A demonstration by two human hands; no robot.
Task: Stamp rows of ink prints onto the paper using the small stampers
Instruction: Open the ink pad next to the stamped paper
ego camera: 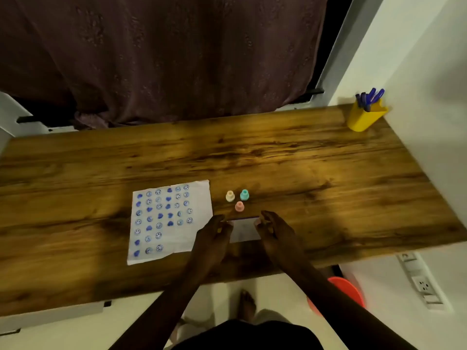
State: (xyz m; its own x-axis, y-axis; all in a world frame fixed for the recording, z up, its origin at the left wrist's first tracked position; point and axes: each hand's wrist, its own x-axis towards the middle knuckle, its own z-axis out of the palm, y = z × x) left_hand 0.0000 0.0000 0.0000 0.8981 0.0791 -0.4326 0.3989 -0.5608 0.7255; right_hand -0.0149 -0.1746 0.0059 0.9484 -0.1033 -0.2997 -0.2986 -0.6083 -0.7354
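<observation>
A white paper (197, 238) lies on the wooden table, covered with rows of blue smiley and heart prints. To its right stand three small stampers: a cream one (230, 196), a teal one (244, 195) and a pink one (239, 206). Just in front of them lies a small white rectangular box (243, 231), likely the ink pad, with a blue far edge. My left hand (213, 234) grips its left side and my right hand (274, 229) grips its right side. I cannot tell whether the box is open.
A yellow cup (365, 117) with blue pens stands at the table's far right corner. A dark curtain hangs behind the wooden table (278, 157). A white wall runs along the right. Below the table's near edge are an orange bucket (351, 289) and my foot.
</observation>
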